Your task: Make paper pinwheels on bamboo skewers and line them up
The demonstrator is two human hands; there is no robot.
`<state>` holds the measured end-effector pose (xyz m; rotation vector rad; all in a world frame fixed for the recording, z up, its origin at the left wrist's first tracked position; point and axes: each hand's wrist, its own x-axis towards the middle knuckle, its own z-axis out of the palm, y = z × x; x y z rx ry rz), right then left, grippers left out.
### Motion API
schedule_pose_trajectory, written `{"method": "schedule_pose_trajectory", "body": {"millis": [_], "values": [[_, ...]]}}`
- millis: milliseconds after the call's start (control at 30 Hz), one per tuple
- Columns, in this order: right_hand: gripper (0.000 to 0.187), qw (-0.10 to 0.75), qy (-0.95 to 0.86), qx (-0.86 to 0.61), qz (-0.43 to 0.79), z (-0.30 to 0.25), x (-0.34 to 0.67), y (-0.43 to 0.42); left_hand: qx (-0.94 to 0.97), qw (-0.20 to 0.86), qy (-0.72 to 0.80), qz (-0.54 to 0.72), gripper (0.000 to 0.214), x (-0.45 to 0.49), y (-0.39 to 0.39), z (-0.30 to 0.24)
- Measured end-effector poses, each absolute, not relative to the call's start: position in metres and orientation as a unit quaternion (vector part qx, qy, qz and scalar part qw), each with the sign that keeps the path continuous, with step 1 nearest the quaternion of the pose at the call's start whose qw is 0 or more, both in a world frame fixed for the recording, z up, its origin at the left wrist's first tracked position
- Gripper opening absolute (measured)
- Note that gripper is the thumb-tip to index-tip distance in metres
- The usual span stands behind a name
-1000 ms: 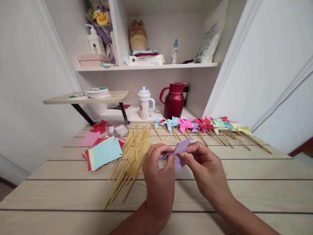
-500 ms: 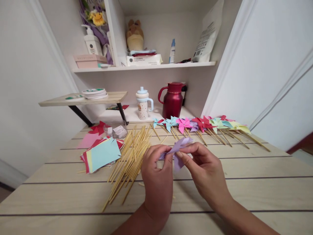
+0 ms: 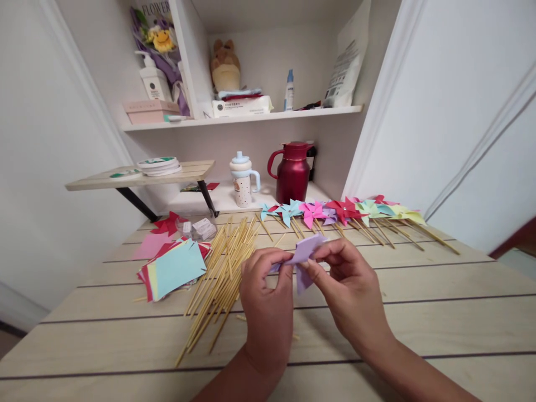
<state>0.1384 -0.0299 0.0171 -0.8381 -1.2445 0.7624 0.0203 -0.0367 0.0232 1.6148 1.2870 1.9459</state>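
Observation:
A purple paper pinwheel (image 3: 309,249) with folded blades is held above the table between both hands. My left hand (image 3: 268,301) pinches its left side with thumb and index finger. From the right, my right hand (image 3: 352,290) has its thumb against the paper's middle, fingers curled behind. The fingers hide the pinwheel's centre. Left of my hands lies a loose heap of thin wooden sticks (image 3: 226,279). Beyond them is a row of finished-looking pinwheels on sticks, among them a pink pinwheel (image 3: 313,213) and a red pinwheel (image 3: 345,210).
A stack of coloured paper sheets (image 3: 180,268) lies at the left, by a clear plastic bag (image 3: 204,228) and a red paper piece (image 3: 167,223). Behind stand a cup (image 3: 242,181), a red jug (image 3: 292,173) and a small raised shelf (image 3: 188,170).
The purple pinwheel has turned slightly, showing more of its upper blade. Both hands keep their pinch on it, and the view has shifted a little.

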Motion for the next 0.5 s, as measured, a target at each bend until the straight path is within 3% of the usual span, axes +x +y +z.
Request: {"method": "schedule_pose_trajectory", "body": {"millis": [367,500], "values": [[0.049,0.695,-0.413,-0.350,0.473,0.0265,0.1327,-0.0326,0.555,0.194,0.410,0.697,0.012,0.0212,-0.0368,0.0279],[0.070,0.681,-0.394,-0.340,0.514,0.0276,0.1327,-0.0331,0.559,0.203,0.409,0.693,0.013,0.0192,-0.0371,0.0272]]}}
